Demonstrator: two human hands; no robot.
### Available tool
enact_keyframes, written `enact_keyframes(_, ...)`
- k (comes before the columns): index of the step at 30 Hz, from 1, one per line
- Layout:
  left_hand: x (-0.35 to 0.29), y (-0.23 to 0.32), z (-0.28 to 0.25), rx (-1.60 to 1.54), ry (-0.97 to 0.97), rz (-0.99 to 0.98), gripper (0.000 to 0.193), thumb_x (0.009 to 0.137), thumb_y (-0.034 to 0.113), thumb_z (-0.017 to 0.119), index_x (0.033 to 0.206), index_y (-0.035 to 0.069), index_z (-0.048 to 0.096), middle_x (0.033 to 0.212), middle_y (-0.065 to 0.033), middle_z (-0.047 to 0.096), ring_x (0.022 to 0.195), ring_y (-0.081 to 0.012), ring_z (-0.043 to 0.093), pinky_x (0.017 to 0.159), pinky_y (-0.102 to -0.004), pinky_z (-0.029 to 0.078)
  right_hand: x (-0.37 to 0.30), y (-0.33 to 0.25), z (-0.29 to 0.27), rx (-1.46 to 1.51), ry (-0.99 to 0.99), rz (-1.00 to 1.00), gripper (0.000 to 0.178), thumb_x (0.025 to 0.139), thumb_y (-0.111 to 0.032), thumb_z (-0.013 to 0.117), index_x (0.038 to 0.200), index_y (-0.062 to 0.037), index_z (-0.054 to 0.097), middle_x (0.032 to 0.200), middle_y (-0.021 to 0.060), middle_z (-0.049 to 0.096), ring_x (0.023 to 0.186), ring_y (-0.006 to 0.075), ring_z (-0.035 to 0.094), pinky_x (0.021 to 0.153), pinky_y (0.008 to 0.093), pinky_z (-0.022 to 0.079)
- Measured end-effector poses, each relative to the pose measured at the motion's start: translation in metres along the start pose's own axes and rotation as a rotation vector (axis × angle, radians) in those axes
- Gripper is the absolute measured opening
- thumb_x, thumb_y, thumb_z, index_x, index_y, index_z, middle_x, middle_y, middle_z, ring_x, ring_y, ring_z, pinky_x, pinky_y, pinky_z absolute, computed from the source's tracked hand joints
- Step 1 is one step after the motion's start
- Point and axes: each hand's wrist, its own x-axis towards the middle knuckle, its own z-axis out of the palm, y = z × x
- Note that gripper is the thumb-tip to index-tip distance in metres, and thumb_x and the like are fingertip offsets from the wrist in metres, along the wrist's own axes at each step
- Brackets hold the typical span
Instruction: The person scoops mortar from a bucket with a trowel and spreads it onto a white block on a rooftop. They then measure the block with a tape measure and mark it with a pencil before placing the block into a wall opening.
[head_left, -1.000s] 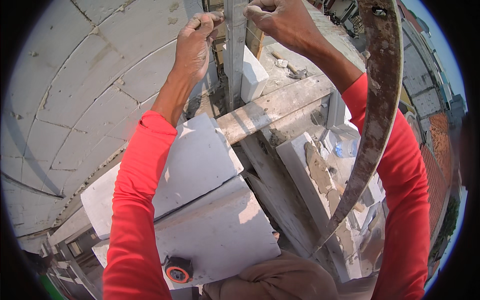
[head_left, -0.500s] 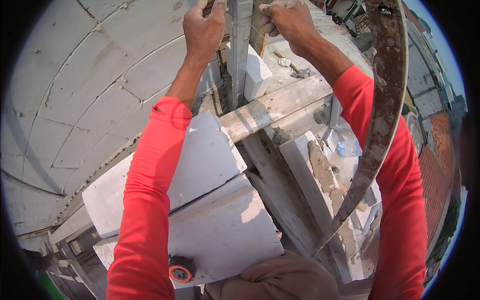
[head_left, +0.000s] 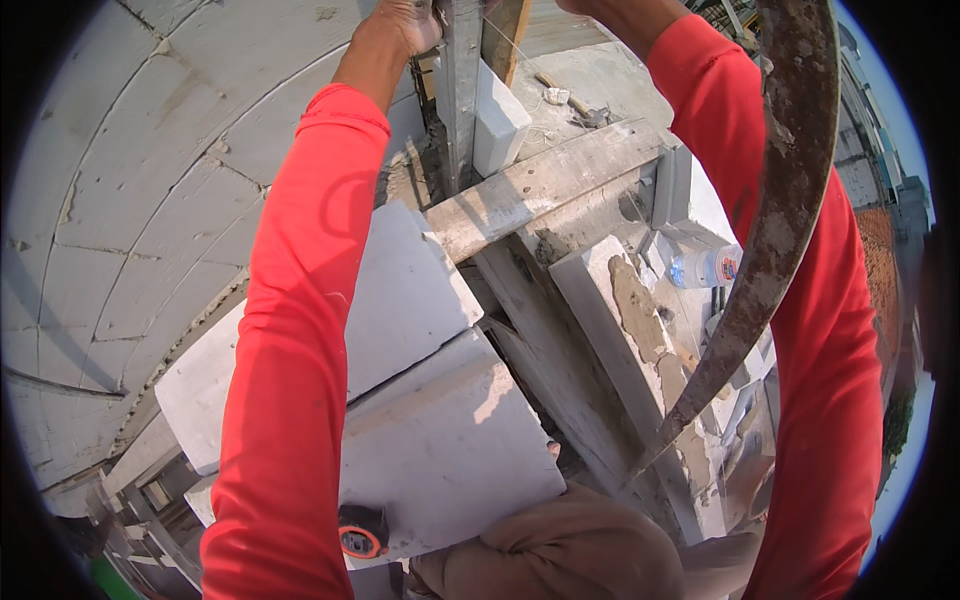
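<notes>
My left hand is at the top edge, right beside an upright grey metal post; its fingers are mostly cut off, so their grip does not show. Of my right hand only the wrist end remains in the picture, to the right of the post, with the fingers out of sight. A thin string runs down between the hands. Behind the post stands a white block, with a wooden strip rising next to it.
Large white blocks lie below my arms, with a tape measure on the nearer one. A plank crosses mid-view. A rusty curved metal strip hangs at right, near a plastic bottle. Farther off lies a hammer. A block wall fills the left.
Both hands have gone up toward the top edge, and the right one has nearly left the picture. The view has shifted slightly; the post and blocks sit a little farther left.
</notes>
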Motion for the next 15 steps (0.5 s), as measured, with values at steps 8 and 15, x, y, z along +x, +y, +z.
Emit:
enact_keyframes(8, 0.005, -0.016, -0.017, -0.112, 0.081, 0.153, 0.03, 0.109, 0.032, 0.055, 0.106, 0.006, 0.07, 0.09, -0.0133, 0.075, 0.076, -0.0275, 0.074, 0.072, -0.0409, 0.065, -0.078, -0.006, -0.075, 0.101, 0.107, 0.106, 0.024, 0.103, -0.026, 0.067, 0.111, -0.0038, 0.071, 0.098, 0.0058, 0.065, 0.086, 0.0167, 0.06, 0.083, 0.0365, 0.054)
enact_keyframes(15, -0.006, -0.019, -0.032, -0.013, 0.264, 0.102, 0.088, 0.09, 0.064, 0.073, 0.137, -0.009, 0.061, 0.133, -0.0223, 0.069, 0.128, -0.0381, 0.065, 0.119, -0.0511, 0.051, -0.289, 0.061, -0.211, 0.093, 0.387, 0.383, 0.026, 0.103, -0.026, 0.067, 0.114, -0.0034, 0.071, 0.102, 0.0061, 0.067, 0.088, 0.0174, 0.059, 0.085, 0.0366, 0.054)
